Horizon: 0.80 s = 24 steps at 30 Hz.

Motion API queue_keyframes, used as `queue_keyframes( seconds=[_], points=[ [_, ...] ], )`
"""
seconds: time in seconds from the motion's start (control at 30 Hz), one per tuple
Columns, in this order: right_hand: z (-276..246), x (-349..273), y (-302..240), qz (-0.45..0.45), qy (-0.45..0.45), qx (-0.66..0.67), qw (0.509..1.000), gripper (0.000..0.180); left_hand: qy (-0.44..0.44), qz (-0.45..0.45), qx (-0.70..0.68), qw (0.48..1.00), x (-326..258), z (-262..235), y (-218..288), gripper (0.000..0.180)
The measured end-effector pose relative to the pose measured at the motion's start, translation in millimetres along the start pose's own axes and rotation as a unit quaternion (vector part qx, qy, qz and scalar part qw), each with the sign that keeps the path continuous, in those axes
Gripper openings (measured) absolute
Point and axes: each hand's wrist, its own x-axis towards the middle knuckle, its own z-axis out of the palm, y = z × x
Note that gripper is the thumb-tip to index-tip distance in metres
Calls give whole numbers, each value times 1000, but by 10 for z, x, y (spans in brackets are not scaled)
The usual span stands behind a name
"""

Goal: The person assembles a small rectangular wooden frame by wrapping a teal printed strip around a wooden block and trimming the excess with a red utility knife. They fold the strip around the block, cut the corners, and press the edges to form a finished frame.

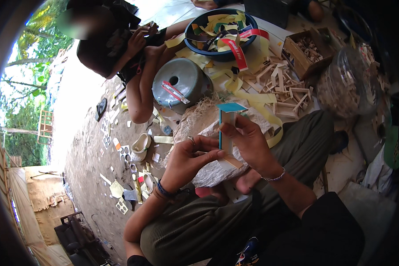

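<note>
The right hand (248, 144) is closed around a small wooden model piece (227, 128), an upright pale strip with a teal edge and a flat teal cap on top, fingers wrapped over its middle so it stands nearly vertical above the lap. The left hand (188, 157) is pinched together at the piece's lower end, thumb and fingertips meeting on a thin wooden stick (232, 160) that lies across its base. Both hands hover just over a crumpled white sack (210, 170) resting on the person's olive-green trousers (217, 221). Further out, a grey upturned bowl (184, 82) sits on the ground, with a blue basin (221, 35) full of yellow and red paper strips behind it, a heap of wooden offcuts (283, 86) to its right, a cardboard box (308, 51) of small wood pieces and a clear plastic bag (348, 82) beyond. Another person sits opposite, arm (139, 95) bent toward the bowl. The risk I judge here is the thin stick slipping or going on skewed, since the pinch is small and the upright piece is held only mid-length; too tight a squeeze could also snap the slender strip.
</note>
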Motion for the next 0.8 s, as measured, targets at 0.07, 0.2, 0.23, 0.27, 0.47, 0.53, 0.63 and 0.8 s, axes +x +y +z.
queue_keyframes(
  seconds=[0.07,0.2,0.23,0.27,0.47,0.53,0.63,0.8],
  points=[
    [15,-27,0,4,7,-21,1000,24,22,58,47,997,-4,18,-18,27],
    [-13,-47,31,-15,16,-83,996,23,55,85,115,988,-17,43,0,25],
    [-26,-35,49,-35,12,-87,996,23,60,87,117,987,-14,45,7,24],
    [-39,-21,70,-35,10,-96,995,22,63,86,125,986,-13,39,14,25],
    [-132,-14,98,-30,-14,-145,989,21,32,99,77,992,40,64,-20,29],
    [-132,-40,70,-32,-20,-174,984,21,26,82,0,996,57,79,-29,30],
    [-135,-75,32,-25,-36,-100,994,26,21,72,-42,996,30,55,-12,28],
    [-293,-30,40,74,-87,189,975,39,-8,36,-140,989,-2,11,14,25]
  ],
)
